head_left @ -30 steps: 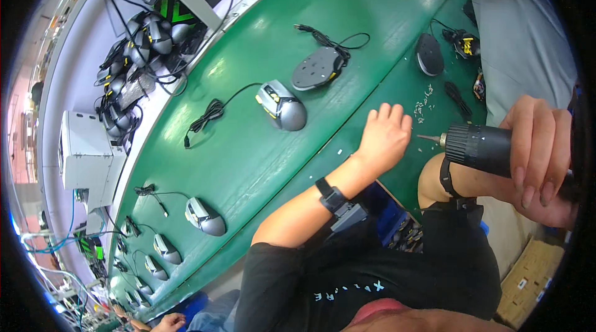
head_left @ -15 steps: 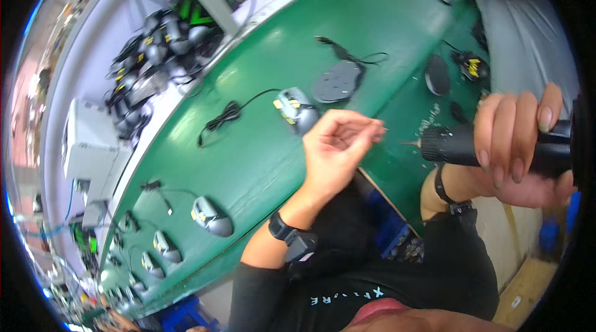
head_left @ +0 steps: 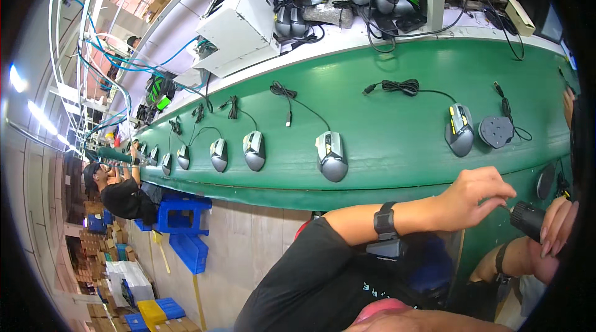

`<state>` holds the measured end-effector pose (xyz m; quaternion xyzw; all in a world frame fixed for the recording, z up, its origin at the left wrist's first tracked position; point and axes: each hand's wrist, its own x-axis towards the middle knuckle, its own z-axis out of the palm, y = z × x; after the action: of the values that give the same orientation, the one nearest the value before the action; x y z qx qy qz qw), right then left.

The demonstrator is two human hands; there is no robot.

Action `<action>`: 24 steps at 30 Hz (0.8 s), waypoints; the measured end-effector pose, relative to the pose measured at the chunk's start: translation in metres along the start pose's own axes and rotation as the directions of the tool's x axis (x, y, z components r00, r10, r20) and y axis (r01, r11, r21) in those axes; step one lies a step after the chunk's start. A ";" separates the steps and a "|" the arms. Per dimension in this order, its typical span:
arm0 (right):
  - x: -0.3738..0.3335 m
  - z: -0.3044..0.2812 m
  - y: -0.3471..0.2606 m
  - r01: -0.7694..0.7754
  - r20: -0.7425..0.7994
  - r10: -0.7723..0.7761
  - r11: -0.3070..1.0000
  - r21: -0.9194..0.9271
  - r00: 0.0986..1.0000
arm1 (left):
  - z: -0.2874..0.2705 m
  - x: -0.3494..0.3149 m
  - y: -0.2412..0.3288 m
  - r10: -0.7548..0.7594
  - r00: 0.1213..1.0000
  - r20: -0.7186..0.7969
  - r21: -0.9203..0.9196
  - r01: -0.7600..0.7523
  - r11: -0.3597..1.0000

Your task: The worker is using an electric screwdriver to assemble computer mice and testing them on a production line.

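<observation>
Green bench [head_left: 391, 136] — ribbed black screwdriver [head_left: 526, 218] tight in right fingers [head_left: 554, 220], left fingers [head_left: 490, 189] together beside it.

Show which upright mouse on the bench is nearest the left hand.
The mouse just left of the upturned one; the row's other upright mice stand farther left.

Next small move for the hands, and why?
Probably hold the black cylindrical screwdriver steady in the right hand and align its tip with the pinched left hand: thumb and finger sit right by that tip, though whether they hold anything is too small to tell.
</observation>
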<state>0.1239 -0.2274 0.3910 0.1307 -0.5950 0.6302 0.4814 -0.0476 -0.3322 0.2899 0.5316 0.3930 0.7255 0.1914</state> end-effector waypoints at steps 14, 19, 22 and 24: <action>0.023 0.043 0.016 -0.022 -0.164 0.025 1.000 0.019 0.986 | -0.017 0.001 0.010 -0.034 0.983 0.178 0.217 -0.006 0.976; 0.017 0.047 0.017 -0.042 -0.175 0.048 0.999 0.034 0.984 | -0.016 0.001 0.011 -0.010 0.979 0.203 0.241 -0.041 0.970; 0.015 0.042 0.024 -0.021 -0.163 0.027 0.999 0.042 0.986 | -0.018 0.001 0.007 0.018 0.972 0.234 0.262 -0.080 0.962; 0.009 0.036 0.017 -0.060 -0.138 0.071 0.995 0.083 0.988 | -0.013 0.002 0.009 -0.028 0.973 0.228 0.292 -0.041 0.955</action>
<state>0.0912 -0.2521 0.3966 0.0850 -0.5381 0.6763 0.4957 -0.0591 -0.3412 0.2959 0.6358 0.4702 0.5930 0.1516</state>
